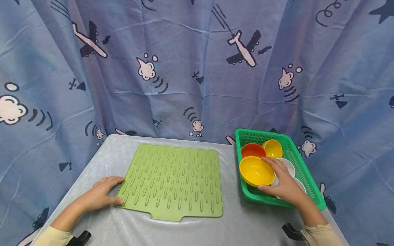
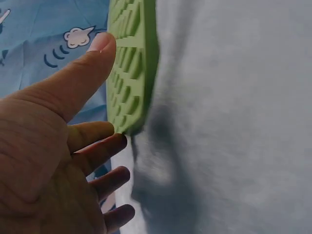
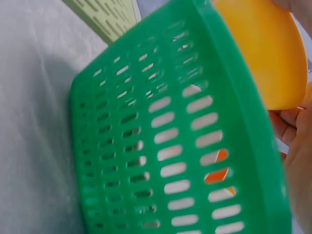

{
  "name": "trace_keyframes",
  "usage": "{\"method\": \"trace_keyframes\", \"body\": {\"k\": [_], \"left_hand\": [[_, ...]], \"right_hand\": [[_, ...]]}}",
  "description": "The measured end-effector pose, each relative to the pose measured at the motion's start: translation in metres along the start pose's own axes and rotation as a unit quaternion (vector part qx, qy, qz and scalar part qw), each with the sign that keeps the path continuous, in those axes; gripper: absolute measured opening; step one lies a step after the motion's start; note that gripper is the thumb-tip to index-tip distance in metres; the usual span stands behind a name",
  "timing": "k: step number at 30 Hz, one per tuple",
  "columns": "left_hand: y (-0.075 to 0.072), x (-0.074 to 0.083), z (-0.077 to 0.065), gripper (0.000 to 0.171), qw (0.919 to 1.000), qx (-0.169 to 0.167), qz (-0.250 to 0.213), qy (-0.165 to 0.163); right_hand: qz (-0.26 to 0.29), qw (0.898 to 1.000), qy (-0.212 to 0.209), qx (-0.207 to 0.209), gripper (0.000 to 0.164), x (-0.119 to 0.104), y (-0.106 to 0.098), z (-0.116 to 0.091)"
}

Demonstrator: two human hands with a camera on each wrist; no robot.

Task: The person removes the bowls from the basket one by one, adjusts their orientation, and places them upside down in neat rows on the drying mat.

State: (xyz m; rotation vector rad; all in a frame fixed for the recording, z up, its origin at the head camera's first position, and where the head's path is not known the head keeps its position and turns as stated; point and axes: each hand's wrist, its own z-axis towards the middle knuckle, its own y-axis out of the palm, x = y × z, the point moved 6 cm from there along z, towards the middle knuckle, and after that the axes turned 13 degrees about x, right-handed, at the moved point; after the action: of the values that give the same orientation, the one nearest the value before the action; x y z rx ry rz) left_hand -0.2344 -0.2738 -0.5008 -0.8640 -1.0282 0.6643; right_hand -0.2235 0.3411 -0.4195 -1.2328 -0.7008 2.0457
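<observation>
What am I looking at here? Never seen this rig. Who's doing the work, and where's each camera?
No robot arm here: a person works with two bare hands. The wide picture comes from a camera worn on the head, looking forward and down. The other two come from cameras on the left and right wrists, each watching its own hand.

On the covered table lie a ribbed green mat and a green basket. In the basket are an orange bowl, another yellow bowl and some white bowls, partly hidden.

The left hand touches the mat's left edge. The right hand grips a yellow bowl by its rim, at the basket.
</observation>
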Motion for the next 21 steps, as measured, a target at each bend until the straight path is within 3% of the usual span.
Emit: {"method": "trace_keyframes", "body": {"k": [10,21], "left_hand": [[-0.014,0.019,0.022,0.083,0.999,0.022,-0.032,0.023],[-0.022,0.059,0.043,0.083,0.9936,0.054,-0.076,0.063]], "right_hand": [[0.028,0.999,-0.014,0.029,0.096,-0.024,0.002,-0.004],[0.055,0.997,-0.035,0.042,0.101,-0.052,0.02,-0.005]]}}
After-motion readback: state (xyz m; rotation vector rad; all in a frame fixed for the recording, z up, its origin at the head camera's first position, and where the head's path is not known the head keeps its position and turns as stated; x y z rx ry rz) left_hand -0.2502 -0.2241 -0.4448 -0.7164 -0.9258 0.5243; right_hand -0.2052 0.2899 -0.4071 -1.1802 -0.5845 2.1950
